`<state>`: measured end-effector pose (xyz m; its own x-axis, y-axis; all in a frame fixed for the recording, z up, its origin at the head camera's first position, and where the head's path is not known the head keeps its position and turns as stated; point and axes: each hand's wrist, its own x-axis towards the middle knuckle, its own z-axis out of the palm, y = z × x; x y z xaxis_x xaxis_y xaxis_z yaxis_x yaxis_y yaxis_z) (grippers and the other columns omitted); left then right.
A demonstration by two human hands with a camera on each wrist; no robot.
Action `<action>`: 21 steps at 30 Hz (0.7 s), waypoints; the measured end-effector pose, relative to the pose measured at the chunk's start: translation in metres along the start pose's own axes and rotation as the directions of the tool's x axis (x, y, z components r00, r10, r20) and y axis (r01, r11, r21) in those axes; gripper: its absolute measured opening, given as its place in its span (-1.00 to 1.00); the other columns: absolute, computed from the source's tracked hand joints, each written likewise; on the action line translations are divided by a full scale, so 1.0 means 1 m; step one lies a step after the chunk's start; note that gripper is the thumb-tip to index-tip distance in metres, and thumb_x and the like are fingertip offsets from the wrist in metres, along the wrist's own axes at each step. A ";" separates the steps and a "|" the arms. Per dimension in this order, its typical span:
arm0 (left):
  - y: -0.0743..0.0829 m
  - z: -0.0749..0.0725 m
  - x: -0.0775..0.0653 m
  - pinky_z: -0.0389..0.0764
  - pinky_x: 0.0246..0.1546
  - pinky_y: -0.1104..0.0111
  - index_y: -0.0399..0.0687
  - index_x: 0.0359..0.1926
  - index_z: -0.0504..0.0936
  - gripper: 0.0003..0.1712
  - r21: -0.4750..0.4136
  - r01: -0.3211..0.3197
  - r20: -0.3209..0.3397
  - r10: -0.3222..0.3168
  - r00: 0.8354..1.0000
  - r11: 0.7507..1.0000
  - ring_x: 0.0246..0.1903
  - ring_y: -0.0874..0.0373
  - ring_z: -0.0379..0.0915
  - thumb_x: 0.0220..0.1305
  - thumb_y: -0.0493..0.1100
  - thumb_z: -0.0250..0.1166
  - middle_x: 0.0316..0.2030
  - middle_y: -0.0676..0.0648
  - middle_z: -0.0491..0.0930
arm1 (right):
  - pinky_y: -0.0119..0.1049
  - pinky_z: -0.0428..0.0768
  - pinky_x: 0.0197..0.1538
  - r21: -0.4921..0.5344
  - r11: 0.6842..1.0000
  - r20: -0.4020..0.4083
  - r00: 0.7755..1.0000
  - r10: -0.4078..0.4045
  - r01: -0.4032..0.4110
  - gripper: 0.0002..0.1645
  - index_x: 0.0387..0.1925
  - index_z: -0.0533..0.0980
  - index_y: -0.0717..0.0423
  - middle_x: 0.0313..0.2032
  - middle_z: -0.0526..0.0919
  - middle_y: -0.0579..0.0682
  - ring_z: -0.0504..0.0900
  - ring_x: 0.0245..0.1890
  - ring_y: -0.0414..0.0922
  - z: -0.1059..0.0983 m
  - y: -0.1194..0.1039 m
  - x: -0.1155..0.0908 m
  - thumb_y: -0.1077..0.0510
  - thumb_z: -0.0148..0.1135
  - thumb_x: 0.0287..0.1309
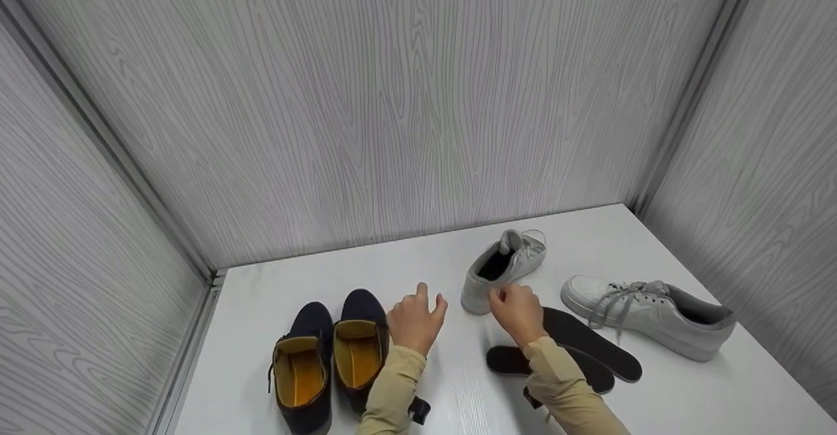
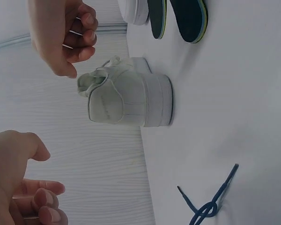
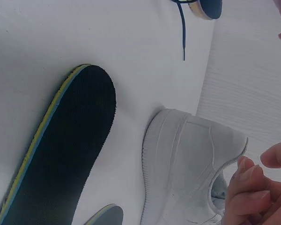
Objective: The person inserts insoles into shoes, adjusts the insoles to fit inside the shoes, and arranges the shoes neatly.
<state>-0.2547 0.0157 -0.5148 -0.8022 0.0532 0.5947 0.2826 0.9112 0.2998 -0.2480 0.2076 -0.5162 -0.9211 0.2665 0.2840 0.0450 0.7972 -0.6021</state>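
Observation:
Near the middle of the table, my left hand hovers with fingers loosely bent and thumb apart, holding nothing. My right hand is raised close behind the heel of a white sneaker; its fingers are loosely curled with nothing between them. That sneaker stands upright, its heel facing me, its dark inside showing. Below the right hand lie two black insoles, one partly over the other. In the right wrist view an insole shows a yellow and blue edge, and the right hand overlaps the sneaker's collar.
A second white sneaker, laces tied, stands at the right. On the left is a pair of dark blue shoes, one beside the other, with orange-yellow insides. Grey wood-grain panels enclose the table at back and sides.

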 end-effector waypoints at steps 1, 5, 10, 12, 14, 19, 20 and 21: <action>0.001 0.001 0.000 0.20 -0.84 0.31 -0.08 -0.52 0.54 -0.71 0.000 0.004 0.013 -0.004 1.000 1.000 -0.84 0.18 0.12 0.07 0.04 0.26 -0.82 0.01 0.32 | -0.24 0.23 -0.63 -0.003 1.000 0.000 1.000 0.010 -0.010 -0.51 -0.88 0.26 -0.03 -0.81 0.31 -0.13 0.31 -0.72 -0.08 0.000 0.002 0.001 0.05 0.15 0.07; 0.006 0.006 0.002 0.20 -0.83 0.31 -0.06 -0.56 0.53 -0.70 -0.014 0.029 0.060 -0.028 0.998 0.999 -0.83 0.18 0.12 0.11 0.05 0.24 -0.81 0.01 0.32 | -0.24 0.25 -0.62 -0.001 0.999 0.012 0.998 0.054 -0.054 -0.53 -0.87 0.28 -0.02 -0.79 0.34 -0.12 0.35 -0.70 -0.07 -0.003 0.007 0.004 0.04 0.13 0.07; 0.010 0.014 0.005 0.25 -0.82 0.29 -0.06 -0.59 0.52 -0.68 -0.025 0.036 0.076 -0.034 0.997 0.999 -0.82 0.19 0.15 0.11 0.05 0.24 -0.80 0.00 0.36 | -0.24 0.24 -0.62 -0.001 0.996 0.019 0.996 0.084 -0.084 -0.51 -0.87 0.26 -0.02 -0.79 0.34 -0.11 0.34 -0.71 -0.07 -0.006 0.013 0.007 0.03 0.12 0.09; 0.013 0.017 0.005 0.26 -0.81 0.29 -0.07 -0.57 0.54 -0.69 -0.023 0.033 0.080 -0.031 0.996 0.999 -0.82 0.18 0.18 0.11 0.05 0.24 -0.79 -0.01 0.39 | -0.23 0.24 -0.62 -0.008 0.995 0.017 0.995 0.097 -0.097 -0.50 -0.88 0.25 -0.02 -0.79 0.33 -0.10 0.33 -0.71 -0.06 -0.006 0.015 0.008 0.02 0.12 0.09; 0.016 0.021 0.006 0.27 -0.81 0.28 -0.07 -0.55 0.56 -0.70 -0.020 0.027 0.080 -0.025 0.996 0.999 -0.82 0.17 0.22 0.12 0.05 0.25 -0.78 -0.02 0.42 | -0.23 0.23 -0.63 -0.013 0.994 0.016 0.994 0.108 -0.108 -0.49 -0.88 0.23 -0.02 -0.80 0.32 -0.09 0.32 -0.72 -0.06 -0.006 0.017 0.010 0.01 0.11 0.09; 0.025 0.029 0.008 0.34 -0.79 0.24 -0.07 -0.49 0.59 -0.69 -0.006 0.020 0.059 -0.019 0.998 1.000 -0.78 0.07 0.39 0.13 0.07 0.25 -0.73 -0.07 0.51 | -0.22 0.21 -0.64 -0.015 0.989 0.025 0.989 0.147 -0.147 -0.47 -0.88 0.21 -0.01 -0.80 0.31 -0.07 0.32 -0.72 -0.05 -0.005 0.022 0.013 -0.02 0.11 0.11; 0.027 0.031 0.008 0.35 -0.78 0.23 -0.08 -0.49 0.60 -0.68 -0.005 0.022 0.055 -0.021 0.998 1.000 -0.77 0.05 0.41 0.12 0.08 0.26 -0.72 -0.08 0.53 | -0.22 0.21 -0.64 -0.013 0.988 0.030 0.988 0.154 -0.154 -0.46 -0.88 0.22 -0.01 -0.80 0.31 -0.07 0.32 -0.72 -0.05 -0.004 0.023 0.013 -0.02 0.11 0.11; 0.029 0.033 0.009 0.36 -0.78 0.22 -0.08 -0.49 0.60 -0.67 -0.006 0.025 0.052 -0.024 0.998 1.000 -0.76 0.03 0.43 0.12 0.09 0.26 -0.72 -0.09 0.53 | -0.23 0.21 -0.64 -0.011 0.987 0.034 0.987 0.160 -0.159 -0.47 -0.88 0.22 -0.01 -0.80 0.31 -0.08 0.32 -0.71 -0.05 -0.004 0.023 0.014 -0.03 0.11 0.11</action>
<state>-0.2710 0.0557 -0.5255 -0.8349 0.0520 0.5480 0.2661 0.9096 0.3191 -0.2580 0.2319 -0.5232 -0.9146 0.3718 0.1587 0.1956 0.7506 -0.6312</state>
